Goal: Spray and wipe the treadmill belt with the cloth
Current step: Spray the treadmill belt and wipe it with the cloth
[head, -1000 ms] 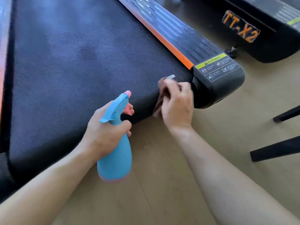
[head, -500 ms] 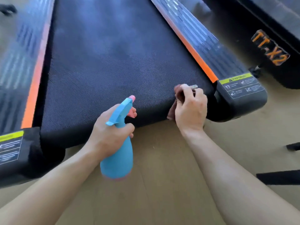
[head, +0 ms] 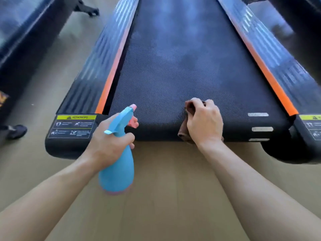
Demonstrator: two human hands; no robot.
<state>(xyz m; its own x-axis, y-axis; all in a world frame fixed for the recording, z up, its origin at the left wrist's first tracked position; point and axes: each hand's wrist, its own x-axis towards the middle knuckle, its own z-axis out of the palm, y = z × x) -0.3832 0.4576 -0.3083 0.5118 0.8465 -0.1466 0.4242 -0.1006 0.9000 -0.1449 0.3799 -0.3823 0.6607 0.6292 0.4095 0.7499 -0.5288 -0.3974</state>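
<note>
Our right hand [head: 205, 122] has slid the brown cloth [head: 185, 132] leftward along the treadmill belt [head: 173, 66]'s near edge. Our left hand [head: 111, 143] grips the blue spray bottle [head: 118, 167]. We should press flat, overlapping strokes.

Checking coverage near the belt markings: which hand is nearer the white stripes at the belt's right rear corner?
Right. The right hand, pressing the cloth on the belt, sits just left of the white stripes. The left hand, holding the spray bottle, is farther left.
</note>
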